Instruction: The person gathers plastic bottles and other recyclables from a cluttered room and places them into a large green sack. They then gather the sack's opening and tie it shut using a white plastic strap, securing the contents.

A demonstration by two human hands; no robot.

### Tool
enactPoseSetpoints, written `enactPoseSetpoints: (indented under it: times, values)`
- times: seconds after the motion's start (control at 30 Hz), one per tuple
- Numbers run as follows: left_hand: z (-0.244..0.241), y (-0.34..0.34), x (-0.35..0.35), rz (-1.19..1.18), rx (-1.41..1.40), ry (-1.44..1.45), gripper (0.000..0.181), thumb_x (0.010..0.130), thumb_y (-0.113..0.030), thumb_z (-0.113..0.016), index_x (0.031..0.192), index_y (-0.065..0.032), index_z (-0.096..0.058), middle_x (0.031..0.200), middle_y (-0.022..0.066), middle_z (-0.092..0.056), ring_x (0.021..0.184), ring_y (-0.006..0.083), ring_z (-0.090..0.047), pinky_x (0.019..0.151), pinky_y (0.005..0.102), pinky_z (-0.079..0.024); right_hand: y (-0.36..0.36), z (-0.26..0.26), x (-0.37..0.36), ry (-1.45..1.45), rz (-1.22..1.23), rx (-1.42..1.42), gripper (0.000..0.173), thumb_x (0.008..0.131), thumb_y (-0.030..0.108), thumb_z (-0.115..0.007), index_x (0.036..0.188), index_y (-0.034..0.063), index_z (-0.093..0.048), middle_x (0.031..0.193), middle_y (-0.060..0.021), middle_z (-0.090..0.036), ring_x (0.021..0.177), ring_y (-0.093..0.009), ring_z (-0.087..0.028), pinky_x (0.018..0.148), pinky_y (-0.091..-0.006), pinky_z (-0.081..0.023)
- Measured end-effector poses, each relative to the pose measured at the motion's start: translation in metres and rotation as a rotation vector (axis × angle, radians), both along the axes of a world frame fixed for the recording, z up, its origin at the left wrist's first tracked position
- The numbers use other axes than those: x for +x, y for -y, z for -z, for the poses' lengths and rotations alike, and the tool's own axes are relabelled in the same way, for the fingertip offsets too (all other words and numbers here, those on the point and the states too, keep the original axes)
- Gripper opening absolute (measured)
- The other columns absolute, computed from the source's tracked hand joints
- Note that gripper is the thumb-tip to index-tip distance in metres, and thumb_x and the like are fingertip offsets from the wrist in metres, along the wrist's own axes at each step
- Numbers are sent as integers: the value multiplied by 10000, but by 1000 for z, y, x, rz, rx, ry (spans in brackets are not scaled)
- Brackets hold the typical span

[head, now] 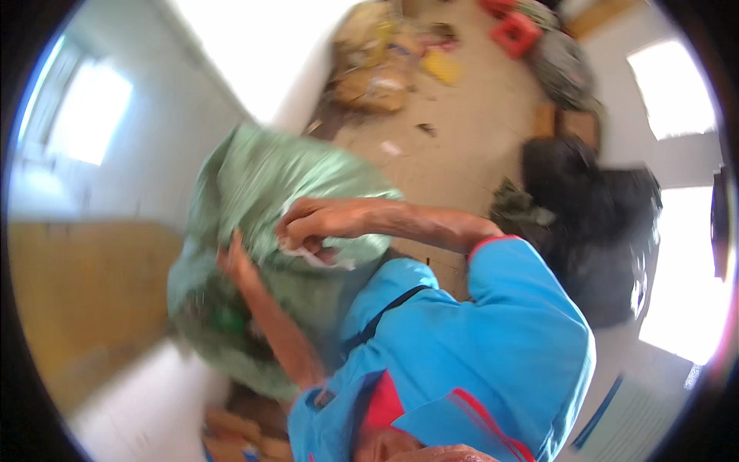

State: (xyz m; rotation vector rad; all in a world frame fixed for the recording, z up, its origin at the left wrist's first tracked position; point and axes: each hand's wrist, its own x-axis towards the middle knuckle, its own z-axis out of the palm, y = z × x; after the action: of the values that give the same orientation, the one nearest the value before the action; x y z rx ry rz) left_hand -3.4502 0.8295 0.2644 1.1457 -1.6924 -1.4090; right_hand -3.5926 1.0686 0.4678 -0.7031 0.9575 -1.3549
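Note:
A large green woven plastic sack (277,173) bulges before me, with darker contents and something bright green showing faintly in its lower part. My right hand (312,228) is closed on a white cord or strip (323,263) at the sack's upper side, its fingers curled. To the left of it, my left hand (236,257) lies against the sack with fingers apart, blurred by motion. Whether it pinches a fold of the sack is hard to see.
Black bags (600,231) stand at the right, below cardboard boxes (577,127) and a grey sack (560,69). Red crates (515,34) are at the top right. Filled bags (372,86) and a yellow item (441,64) lie on the floor (462,133). A tan panel (86,289) is at the left.

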Motion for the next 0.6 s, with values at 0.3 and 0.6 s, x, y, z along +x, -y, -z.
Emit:
enactPoseSetpoints:
  times: [0.3, 0.6]
  values:
    - [-71, -79, 31, -23, -289, 8, 427, 848, -255, -680, 1142, 39, -584, 1030, 170, -644, 924, 330, -606, 848, 405, -468, 78, -6, 80, -73, -6, 11, 191, 900, 201, -527, 822, 29, -554, 620, -22, -567, 511, -96, -558, 451, -217, -389]
    - [-44, -116, 21, 88, 449, -568, 303, 941, -245, -580, 1096, 16, -595, 933, 71, -637, 837, 151, -606, 776, 315, -496, 94, 9, 89, -622, -201, -238, 178, 886, 163, -573, 931, 1, -632, 731, -64, -640, 681, -152, -580, 623, -257, -461]
